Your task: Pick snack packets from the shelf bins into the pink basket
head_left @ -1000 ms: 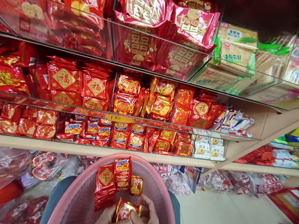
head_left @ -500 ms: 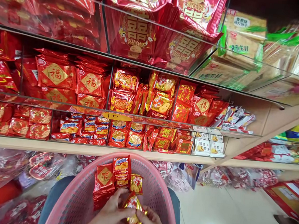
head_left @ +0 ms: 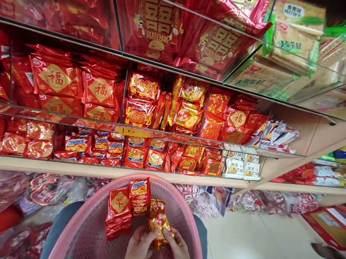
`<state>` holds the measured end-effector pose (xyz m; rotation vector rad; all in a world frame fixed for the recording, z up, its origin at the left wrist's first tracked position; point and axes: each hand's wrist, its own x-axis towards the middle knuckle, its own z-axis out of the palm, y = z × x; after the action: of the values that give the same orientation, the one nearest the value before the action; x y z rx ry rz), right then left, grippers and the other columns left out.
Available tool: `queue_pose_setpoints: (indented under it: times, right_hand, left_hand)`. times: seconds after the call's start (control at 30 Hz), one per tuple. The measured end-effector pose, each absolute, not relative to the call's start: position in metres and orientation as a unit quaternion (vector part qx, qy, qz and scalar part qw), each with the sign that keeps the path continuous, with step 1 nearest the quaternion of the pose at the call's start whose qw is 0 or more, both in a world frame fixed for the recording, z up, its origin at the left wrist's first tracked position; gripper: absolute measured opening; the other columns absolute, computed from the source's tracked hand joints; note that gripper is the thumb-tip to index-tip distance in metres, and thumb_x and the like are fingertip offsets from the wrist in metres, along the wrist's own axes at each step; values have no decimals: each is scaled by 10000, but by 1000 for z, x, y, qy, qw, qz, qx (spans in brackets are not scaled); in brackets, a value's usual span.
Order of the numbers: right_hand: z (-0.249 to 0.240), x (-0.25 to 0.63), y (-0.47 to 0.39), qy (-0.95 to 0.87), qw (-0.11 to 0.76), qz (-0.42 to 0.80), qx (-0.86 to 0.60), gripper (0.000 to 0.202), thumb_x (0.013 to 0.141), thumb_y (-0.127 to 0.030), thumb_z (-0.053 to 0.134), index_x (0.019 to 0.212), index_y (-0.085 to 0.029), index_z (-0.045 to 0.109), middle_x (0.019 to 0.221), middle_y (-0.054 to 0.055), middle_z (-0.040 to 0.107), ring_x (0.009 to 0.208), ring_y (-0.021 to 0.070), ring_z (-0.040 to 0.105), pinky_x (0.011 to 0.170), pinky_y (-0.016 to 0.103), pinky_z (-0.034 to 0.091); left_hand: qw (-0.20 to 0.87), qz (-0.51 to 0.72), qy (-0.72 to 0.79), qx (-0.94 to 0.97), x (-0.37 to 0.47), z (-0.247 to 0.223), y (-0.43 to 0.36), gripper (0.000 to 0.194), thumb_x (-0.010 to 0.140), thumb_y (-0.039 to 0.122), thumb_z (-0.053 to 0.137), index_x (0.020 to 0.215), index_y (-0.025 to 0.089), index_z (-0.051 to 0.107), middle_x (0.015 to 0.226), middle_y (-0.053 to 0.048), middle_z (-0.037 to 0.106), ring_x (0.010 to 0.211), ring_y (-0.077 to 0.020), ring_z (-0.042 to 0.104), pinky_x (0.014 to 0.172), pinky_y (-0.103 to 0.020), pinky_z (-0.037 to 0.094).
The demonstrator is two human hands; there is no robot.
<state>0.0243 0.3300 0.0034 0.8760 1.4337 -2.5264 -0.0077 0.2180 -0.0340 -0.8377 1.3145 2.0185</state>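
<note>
Both my hands, left hand (head_left: 138,249) and right hand (head_left: 177,254), pinch the gold-red snack packet (head_left: 160,225) (slippery foil); it could slide against the pink basket's (head_left: 87,226) near wall.

Red-gold packet (head_left: 160,226), pink basket (head_left: 93,223)

Both wrists cut off below; pink basket (head_left: 93,227) floor seemingly hidden.

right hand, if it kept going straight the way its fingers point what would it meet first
Likely the gold packet that the right hand already holds together with the left hand; beyond it, the upright packets in the basket.
</note>
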Motion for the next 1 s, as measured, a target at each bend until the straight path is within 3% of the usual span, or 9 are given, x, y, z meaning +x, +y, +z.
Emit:
queue_pose_setpoints:
  times: [0.13,0.33,0.53,0.8,1.0]
  right_hand:
    - [1,17,331,468,31,-833,293,408,588,-480,724,876,-207,627,901,48,679,767,196,636,643,284,493]
    - [-2,-2,330,493,-2,-826,273,376,579,-406,743,872,-198,633,957,36,673,950,211,598,849,314,452]
    - [-9,-18,323,523,-32,-800,292,396,591,-449,709,881,-191,630,940,44,679,919,217,604,836,319,456]
    - [-32,-23,323,652,-83,-686,313,445,575,-503,700,872,-174,670,905,76,687,908,258,600,801,328,468]
    - [-35,-25,317,630,-72,-719,284,494,652,-541,636,966,-165,569,942,83,664,891,231,614,805,328,479]
  left_hand:
    - [276,791,480,-261,-10,-22,222,531,491,394,784,950,190,612,1088,-102,658,1054,-244,585,854,-326,473]
    - [196,780,566,-180,-27,-11,227,587,545,355,754,1076,168,588,1002,-96,684,948,-240,631,870,-344,476]
    - [122,791,587,-124,-30,-24,230,462,634,294,678,1064,153,586,1083,-105,647,1031,-228,584,924,-332,444]
    - [107,717,673,-148,-21,-23,224,539,606,261,673,1128,194,557,1292,-96,506,1251,-249,396,1054,-343,302]
    - [153,699,658,-233,-20,-45,226,546,620,239,651,1134,122,508,1289,-159,493,1227,-248,431,1032,-329,330]
